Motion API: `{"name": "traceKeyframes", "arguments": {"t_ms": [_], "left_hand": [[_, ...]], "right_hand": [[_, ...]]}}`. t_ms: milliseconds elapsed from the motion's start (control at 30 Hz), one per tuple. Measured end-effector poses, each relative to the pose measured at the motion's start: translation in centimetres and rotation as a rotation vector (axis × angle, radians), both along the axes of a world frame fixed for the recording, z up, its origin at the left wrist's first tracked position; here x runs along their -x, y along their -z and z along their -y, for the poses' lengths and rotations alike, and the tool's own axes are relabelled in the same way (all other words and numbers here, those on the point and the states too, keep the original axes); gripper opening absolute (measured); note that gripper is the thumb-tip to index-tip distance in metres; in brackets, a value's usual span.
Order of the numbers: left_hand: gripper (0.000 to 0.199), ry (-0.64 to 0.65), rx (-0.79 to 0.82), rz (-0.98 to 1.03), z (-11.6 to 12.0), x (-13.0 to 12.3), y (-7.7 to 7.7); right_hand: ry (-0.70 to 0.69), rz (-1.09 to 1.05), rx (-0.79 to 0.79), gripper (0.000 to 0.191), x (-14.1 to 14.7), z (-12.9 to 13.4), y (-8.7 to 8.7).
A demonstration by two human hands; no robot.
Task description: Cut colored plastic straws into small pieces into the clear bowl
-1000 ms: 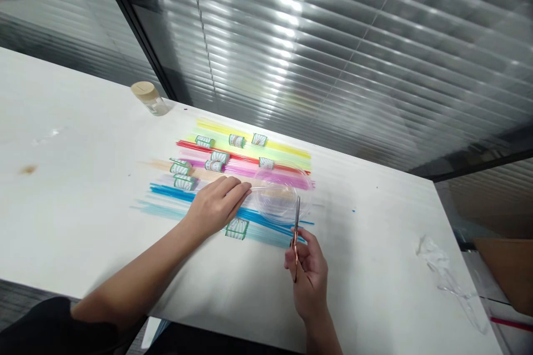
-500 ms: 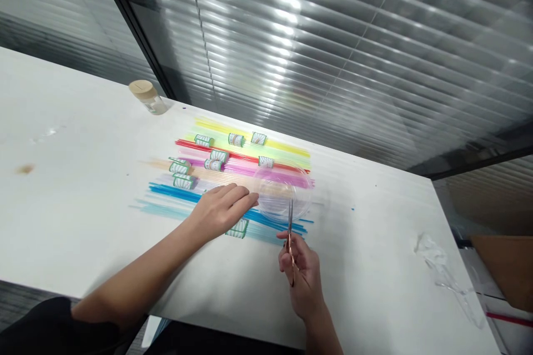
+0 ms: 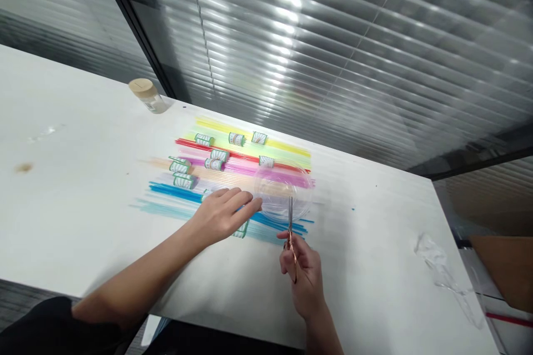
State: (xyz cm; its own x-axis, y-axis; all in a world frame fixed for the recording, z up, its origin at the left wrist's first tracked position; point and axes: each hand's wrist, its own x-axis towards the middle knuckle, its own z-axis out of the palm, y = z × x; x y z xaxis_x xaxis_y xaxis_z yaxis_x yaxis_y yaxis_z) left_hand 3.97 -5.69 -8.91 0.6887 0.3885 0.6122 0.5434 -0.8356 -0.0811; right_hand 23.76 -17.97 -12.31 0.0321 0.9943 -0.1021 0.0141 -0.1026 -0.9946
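Observation:
My left hand (image 3: 225, 215) hovers over the coloured sticks at the left rim of a clear round bowl (image 3: 306, 177). Its fingers are drawn together toward the thumb; what they pinch, if anything, is too faint to make out. Scissors (image 3: 290, 222) with copper-coloured handles are gripped in my right hand (image 3: 306, 280), blades pointing away from me over the bowl. Thin straw-like sticks lie in colour rows beneath: yellow (image 3: 287, 147), red (image 3: 245, 157), purple (image 3: 245, 171), dark blue (image 3: 175, 191) and pale blue (image 3: 166, 208). The bowl stands on their right ends.
Several small green-and-white patterned paper rolls (image 3: 214, 164) lie across the rows. A jar with a beige lid (image 3: 147, 94) stands at the back left of the white table (image 3: 83, 188). Crumpled clear plastic (image 3: 435, 260) lies at the right. Window blinds (image 3: 300, 55) rise behind.
My left hand has shifted slightly right and down, its fingertips nearer the bowl. The scissor blades look closer together, and their handles have tilted a little in my right hand.

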Motion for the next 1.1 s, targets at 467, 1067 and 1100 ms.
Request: {"name": "traceKeyframes", "arguments": {"t_ms": [467, 1067, 1100], "left_hand": [[0.01, -0.006, 0.002, -0.015, 0.08, -0.03, -0.19], [0.015, 0.021, -0.023, -0.036, -0.23, 0.4, 0.28], [0.015, 0.016, -0.028, -0.033, -0.23, 0.39, 0.26]], "right_hand": [[0.022, 0.007, 0.057, 0.035, 0.28, -0.25, -0.08], [0.021, -0.039, 0.057, 0.032, 0.13, -0.12, -0.03], [0.019, -0.035, 0.064, 0.032, 0.15, -0.12, -0.03]]}}
